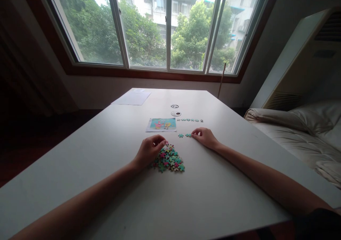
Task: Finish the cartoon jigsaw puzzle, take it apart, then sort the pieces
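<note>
A heap of small jigsaw puzzle pieces [170, 159], mostly green with some pink and yellow, lies on the white table [112, 151]. At the heap's upper left edge is my left hand [150, 148], its fingers curled and thumb near the fingertips; whatever is between them is too small to make out. My right hand [205, 137] pinches a green puzzle piece [188, 135] against the tabletop. Just left of that one lies a single green puzzle piece [180, 136]. Farther back, a row of puzzle pieces [189, 120] runs to the right of a printed cartoon picture [161, 124].
Two round flat items [176, 113] lie behind the picture. White paper sheets [131, 97] rest at the table's far left corner. Beyond the table are a window [167, 30], a leaning stick [221, 80] and, on the right, a pale padded seat [298, 129].
</note>
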